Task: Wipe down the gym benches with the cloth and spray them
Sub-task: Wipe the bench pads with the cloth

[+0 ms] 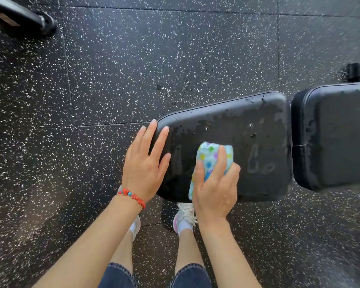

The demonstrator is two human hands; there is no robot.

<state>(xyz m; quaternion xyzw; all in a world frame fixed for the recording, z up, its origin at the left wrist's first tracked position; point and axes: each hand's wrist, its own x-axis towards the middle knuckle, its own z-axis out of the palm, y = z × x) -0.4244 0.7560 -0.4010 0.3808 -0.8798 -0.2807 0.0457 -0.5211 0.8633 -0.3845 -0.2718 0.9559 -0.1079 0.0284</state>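
A black padded bench seat [247, 125] lies in front of me, its top streaked and beaded with wet spray. My right hand [216, 188] grips a folded light-blue cloth with coloured dots [209, 154] and presses it on the seat's near part. My left hand [146, 161], with a red bead bracelet at the wrist, rests flat with straight fingers on the seat's left end. The bench's second pad [339, 134] continues to the right, also wet along its left edge. No spray bottle is in view.
Black rubber floor tiles with white speckles [154, 59] surround the bench. A dark piece of gym equipment [29, 19] sits at the top left, another dark part [355, 72] at the right edge. My feet in white shoes [185, 217] stand under the seat's near edge.
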